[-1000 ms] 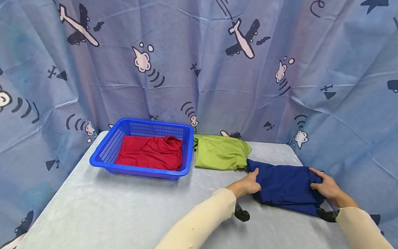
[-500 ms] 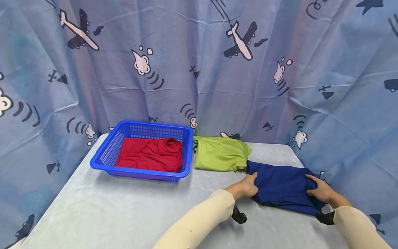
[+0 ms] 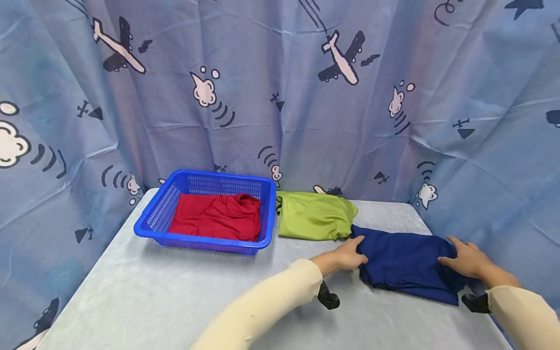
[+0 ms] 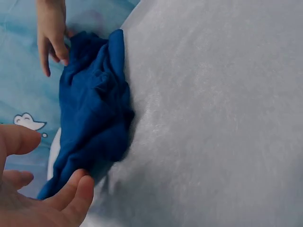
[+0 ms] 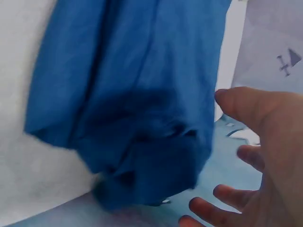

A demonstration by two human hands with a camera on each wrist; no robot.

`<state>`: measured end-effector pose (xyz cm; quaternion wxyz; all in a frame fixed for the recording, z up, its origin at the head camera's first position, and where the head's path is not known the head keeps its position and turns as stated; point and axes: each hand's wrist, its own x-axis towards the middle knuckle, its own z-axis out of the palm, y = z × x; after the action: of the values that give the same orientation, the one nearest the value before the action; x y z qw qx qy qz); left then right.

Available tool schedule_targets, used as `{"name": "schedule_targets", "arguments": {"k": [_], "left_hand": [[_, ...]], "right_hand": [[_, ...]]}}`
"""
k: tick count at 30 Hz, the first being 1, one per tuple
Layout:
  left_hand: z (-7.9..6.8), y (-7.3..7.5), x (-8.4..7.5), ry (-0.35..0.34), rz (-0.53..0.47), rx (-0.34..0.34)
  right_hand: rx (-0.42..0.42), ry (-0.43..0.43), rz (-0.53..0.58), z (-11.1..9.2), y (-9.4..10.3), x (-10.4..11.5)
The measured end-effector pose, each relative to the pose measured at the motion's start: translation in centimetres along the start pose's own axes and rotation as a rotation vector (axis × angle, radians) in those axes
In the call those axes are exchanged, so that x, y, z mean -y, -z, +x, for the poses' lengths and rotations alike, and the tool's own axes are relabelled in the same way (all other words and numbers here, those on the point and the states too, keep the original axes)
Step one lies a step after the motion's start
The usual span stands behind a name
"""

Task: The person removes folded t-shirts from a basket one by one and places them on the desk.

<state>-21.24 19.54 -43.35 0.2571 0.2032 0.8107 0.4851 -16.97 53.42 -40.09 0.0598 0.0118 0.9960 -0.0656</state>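
A folded navy-blue cloth garment (image 3: 404,262) lies at the right of the table, creased and bunched at its right end. My left hand (image 3: 347,255) is at the cloth's left edge, thumb and fingers apart; in the left wrist view the left hand (image 4: 42,194) has loosely bent fingers by the cloth's near end. At the opposite end is my right hand (image 3: 470,262), its fingers spread. The right wrist view shows the right hand (image 5: 265,161) beside the blue cloth (image 5: 137,94), fingers apart and not wrapped round it.
A blue plastic basket (image 3: 203,241) with a folded red garment (image 3: 214,216) inside stands at the back left. Between basket and navy cloth lies a folded lime-green garment (image 3: 317,216). A patterned curtain (image 3: 302,112) hangs behind and beside the grey-white table (image 3: 175,291).
My right hand has come off the top of the navy cloth and moved right, to its outer end. That end now reaches a little farther right. The left hand has barely moved.
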Motion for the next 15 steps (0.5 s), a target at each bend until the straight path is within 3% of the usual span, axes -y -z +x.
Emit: {"name": "schedule_targets", "arguments": {"k": [5,15], "left_hand": [[-1.0,1.7,0.0,-0.057,-0.002,-0.013],[-3.4,5.3,0.0,-0.106,-0.003,0.014]], "right_hand": [[-0.056,0.058,0.012,0.5,0.6,2.0],[-0.08,0.162,0.196,0.9,0.8,6.1]]}}
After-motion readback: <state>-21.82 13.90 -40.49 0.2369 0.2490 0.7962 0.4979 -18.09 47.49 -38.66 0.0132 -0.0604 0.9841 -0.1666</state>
